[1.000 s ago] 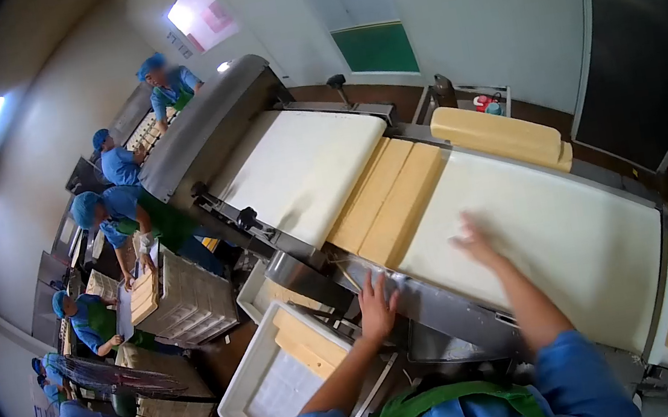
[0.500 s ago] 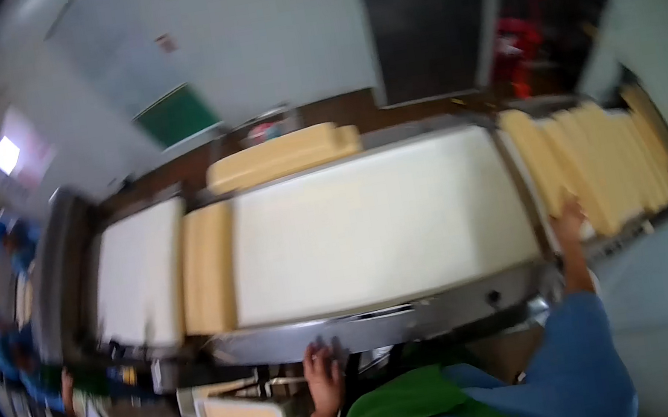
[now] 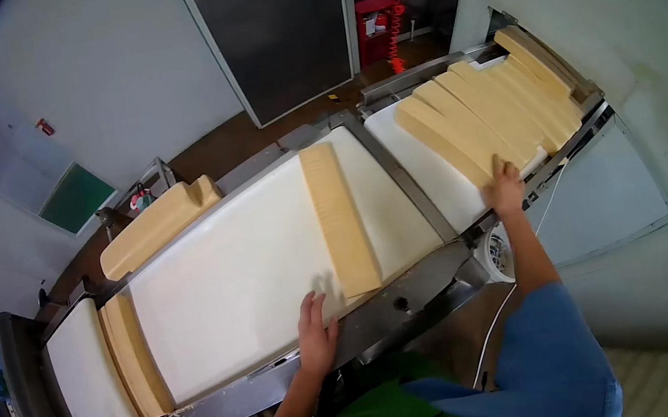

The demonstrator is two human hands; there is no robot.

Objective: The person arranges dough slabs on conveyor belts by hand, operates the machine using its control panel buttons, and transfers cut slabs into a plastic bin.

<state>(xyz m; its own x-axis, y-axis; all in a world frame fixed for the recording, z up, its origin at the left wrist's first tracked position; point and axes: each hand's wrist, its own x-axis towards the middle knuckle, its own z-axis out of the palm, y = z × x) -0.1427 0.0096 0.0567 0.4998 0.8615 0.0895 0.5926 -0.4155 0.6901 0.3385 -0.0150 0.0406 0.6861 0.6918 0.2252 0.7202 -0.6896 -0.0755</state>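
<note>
A white conveyor belt (image 3: 229, 284) runs across in front of me. One long pale yellow slab (image 3: 340, 220), its material unclear, lies crosswise on it. My left hand (image 3: 317, 340) is at the metal front edge, just left of that slab's near end, fingers spread and holding nothing. On the right-hand belt (image 3: 387, 131), several similar slabs (image 3: 499, 102) lie side by side, partly overlapping. My right hand (image 3: 505, 183) touches the near ends of the leftmost ones, fingers slightly bent and apart; its thumb is hard to see.
More yellow slabs (image 3: 136, 359) lie at the belt's left end. A thick yellow piece (image 3: 160, 226) rests along the far side. A metal bar (image 3: 397, 169) separates the two belts. A white fan (image 3: 496, 253) and a cable are below my right arm. A wall stands at right.
My view has turned to the right. A single slab now lies on the middle belt, which was bare before. My right hand remains at the slabs; my left has come up to the belt edge.
</note>
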